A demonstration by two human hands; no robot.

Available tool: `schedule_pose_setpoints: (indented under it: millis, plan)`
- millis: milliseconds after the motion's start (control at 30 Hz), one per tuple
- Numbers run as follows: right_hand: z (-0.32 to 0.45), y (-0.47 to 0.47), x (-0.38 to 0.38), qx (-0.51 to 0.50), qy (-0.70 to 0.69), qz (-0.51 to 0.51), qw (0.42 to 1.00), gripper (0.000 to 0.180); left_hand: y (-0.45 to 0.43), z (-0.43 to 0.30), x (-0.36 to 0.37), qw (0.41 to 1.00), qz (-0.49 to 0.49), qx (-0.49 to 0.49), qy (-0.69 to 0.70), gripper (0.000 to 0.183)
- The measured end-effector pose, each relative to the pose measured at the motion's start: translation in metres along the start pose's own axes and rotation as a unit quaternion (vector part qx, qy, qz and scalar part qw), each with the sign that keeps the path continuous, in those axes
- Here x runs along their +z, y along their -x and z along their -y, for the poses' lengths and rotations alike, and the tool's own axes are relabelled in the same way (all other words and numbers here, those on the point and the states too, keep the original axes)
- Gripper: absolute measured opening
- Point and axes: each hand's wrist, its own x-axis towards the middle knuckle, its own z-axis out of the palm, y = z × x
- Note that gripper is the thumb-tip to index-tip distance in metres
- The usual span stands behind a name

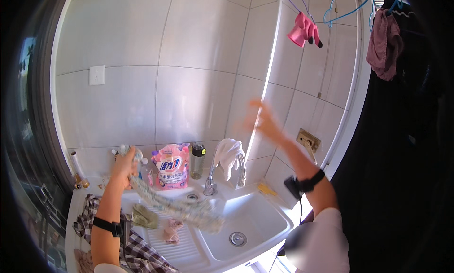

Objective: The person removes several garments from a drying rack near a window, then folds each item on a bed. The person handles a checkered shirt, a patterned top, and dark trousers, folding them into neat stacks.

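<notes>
Gathered in my left hand [126,166] is a light patterned cloth [177,205], its loose end trailing over the ribbed washboard and the rim of the white sink [262,216]. Blurred by motion, my right hand [260,118] is raised in front of the tiled wall, above the chrome faucet [210,188]; its fingers look spread, with nothing seen in them. A white cloth [230,156] is draped over the faucet. On the washboard lie a green cloth [144,216] and a small pink cloth [172,231]. Brown-and-white checked fabric [142,251] spreads beneath my left forearm.
Behind the sink stand a pink laundry detergent pouch [171,170] and a dark water bottle [197,161]. A yellow item [266,189] lies at the sink's back corner. Above hang a pink glove [304,30], blue hangers [349,14] and a mauve garment [384,47]. A hand crank [309,142] juts from the wall.
</notes>
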Motion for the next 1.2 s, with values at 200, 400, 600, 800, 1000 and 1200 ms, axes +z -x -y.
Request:
schedule_pose_setpoints:
  millis: [200, 400, 600, 800, 1000, 1200]
  plan:
    - [0.008, -0.151, -0.128, 0.044, -0.585, -0.312, 0.747, 0.106, -0.001, 0.078, -0.046, 0.996, -0.023, -0.048, -0.074, 0.022]
    - [0.014, -0.222, -0.185, 0.007, -0.670, -0.386, 0.634, 0.047, 0.014, 0.088, -0.069, 0.996, -0.053, -0.062, -0.043, 0.021]
    - [0.011, -0.217, -0.180, 0.067, -0.456, -0.540, 0.704, 0.006, 0.027, 0.079, -0.075, 0.991, -0.071, -0.061, -0.094, 0.018]
    - [0.016, -0.196, -0.179, 0.016, -0.424, -0.493, 0.759, 0.016, 0.027, 0.085, -0.072, 0.989, -0.070, -0.060, -0.118, 0.022]
    - [0.007, -0.180, -0.179, -0.077, -0.424, -0.422, 0.798, 0.037, 0.008, 0.113, -0.089, 0.971, -0.128, 0.023, -0.199, 0.053]
    - [0.011, -0.150, -0.154, -0.011, -0.405, -0.421, 0.812, 0.079, 0.006, 0.119, -0.103, 0.773, -0.190, -0.087, -0.599, 0.106]
